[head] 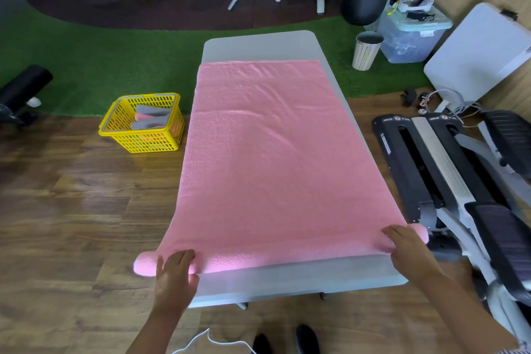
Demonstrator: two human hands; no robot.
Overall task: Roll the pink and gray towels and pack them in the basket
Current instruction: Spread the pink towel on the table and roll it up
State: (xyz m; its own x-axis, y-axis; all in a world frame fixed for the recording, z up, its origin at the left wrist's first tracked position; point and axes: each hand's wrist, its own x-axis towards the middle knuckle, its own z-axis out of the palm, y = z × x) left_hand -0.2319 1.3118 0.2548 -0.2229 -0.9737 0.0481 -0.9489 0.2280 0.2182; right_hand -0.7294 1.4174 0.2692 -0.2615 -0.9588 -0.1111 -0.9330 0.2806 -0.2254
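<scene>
Head view showed a large pink terry towel [275, 158] spread along a grey folding table [287, 279], its near edge rolled. Left hand [175, 276] and right hand [408, 247] pressed flat-fingered on that roll. Beside the table, a yellow plastic basket [143, 138] held rolled towels.

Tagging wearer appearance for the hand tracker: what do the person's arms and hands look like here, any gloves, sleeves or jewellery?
Both are bare: the left hand and right hand wear no gloves, and no rings or watch show. Both forearms are uncovered up to the frame edge, with only a sliver of pale patterned fabric at the bottom right corner, possibly a sleeve. No cables or markers on them.
</scene>
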